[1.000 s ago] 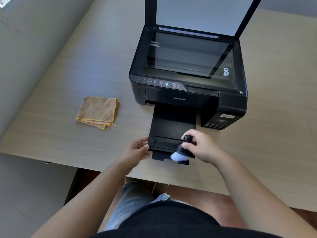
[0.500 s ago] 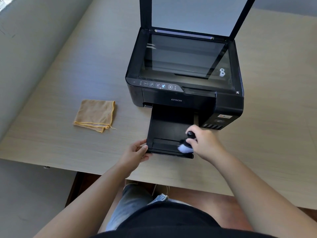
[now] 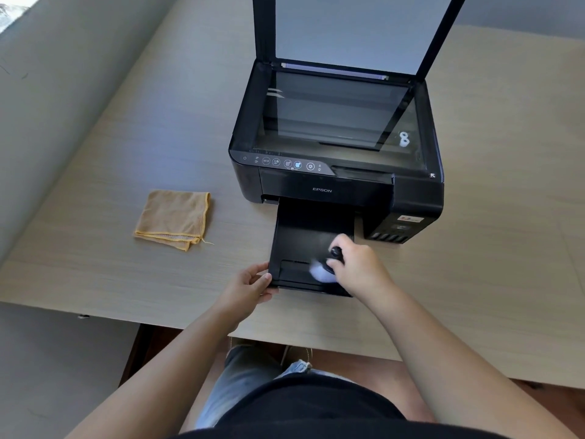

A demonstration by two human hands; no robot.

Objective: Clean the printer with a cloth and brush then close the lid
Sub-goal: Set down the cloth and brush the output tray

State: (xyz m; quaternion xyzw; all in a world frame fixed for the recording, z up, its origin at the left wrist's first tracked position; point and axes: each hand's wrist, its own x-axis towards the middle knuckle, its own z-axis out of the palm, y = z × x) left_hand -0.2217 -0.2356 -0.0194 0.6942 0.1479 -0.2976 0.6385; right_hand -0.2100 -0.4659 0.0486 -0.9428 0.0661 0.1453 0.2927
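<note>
Person: one person, seen from above, with a dark top, blue jeans and two bare arms.
Left hand: one left hand (image 3: 250, 288) at the near left corner of the tray. Its fingers (image 3: 258, 270) curl on the tray's edge and its thumb presses the front, so it holds the tray.
Right hand: one right hand (image 3: 359, 267) over the near right part of the tray. Its fingers are curled tight round the brush.
Brush: one small brush (image 3: 327, 264) with a black knob on top and white hairs below. The hairs look blurry and touch the tray.
Tray: one black tray (image 3: 304, 229) that sticks out of the front of the printer, toward the person.
Cloth: one folded tan cloth (image 3: 174, 218) with a yellow edge. It lies flat on the worktop, left of the tray, well apart from both hands.
Worktop: one pale wood worktop (image 3: 490, 280) that carries everything.
Printer: one black printer (image 3: 335, 185) in the middle of the worktop, with a row of buttons on its front left.
Glass: one flat glass (image 3: 332, 115) on top of the printer, not covered.
Lid: one lid (image 3: 357, 30), standing up and open at the far side.
</note>
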